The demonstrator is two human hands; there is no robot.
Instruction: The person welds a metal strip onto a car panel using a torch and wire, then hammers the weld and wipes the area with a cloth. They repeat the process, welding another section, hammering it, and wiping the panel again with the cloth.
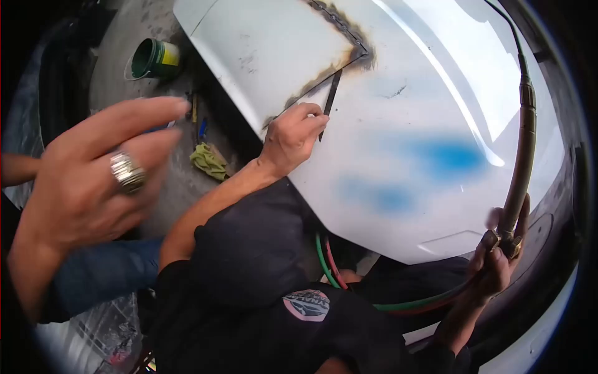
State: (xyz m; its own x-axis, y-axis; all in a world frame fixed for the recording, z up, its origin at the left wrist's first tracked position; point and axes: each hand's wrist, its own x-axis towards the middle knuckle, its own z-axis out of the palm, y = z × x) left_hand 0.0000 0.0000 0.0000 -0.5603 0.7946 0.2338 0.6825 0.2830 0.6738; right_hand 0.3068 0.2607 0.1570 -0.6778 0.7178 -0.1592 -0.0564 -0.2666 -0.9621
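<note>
My left hand (93,181), with a wide ring, is large and slightly blurred at the left, its fingers apart and loosely bent. A blue sliver shows between the fingers; I cannot tell whether it lies behind them. My right hand is out of view. A co-worker in a dark cap (249,249) leans over a white panel (380,106). One of the co-worker's hands (289,140) rests on it beside a thin dark strip (331,103), near a scorched seam (324,78). The co-worker's other hand (498,268) holds a brass torch (520,168) by its valve end.
A green bucket (146,59) stands on the floor (115,87), upper left. A yellow-green cloth (208,162) lies near the panel's edge. Green and red hoses (398,306) run by the co-worker to the torch. Part of another arm (17,169) shows at the left edge.
</note>
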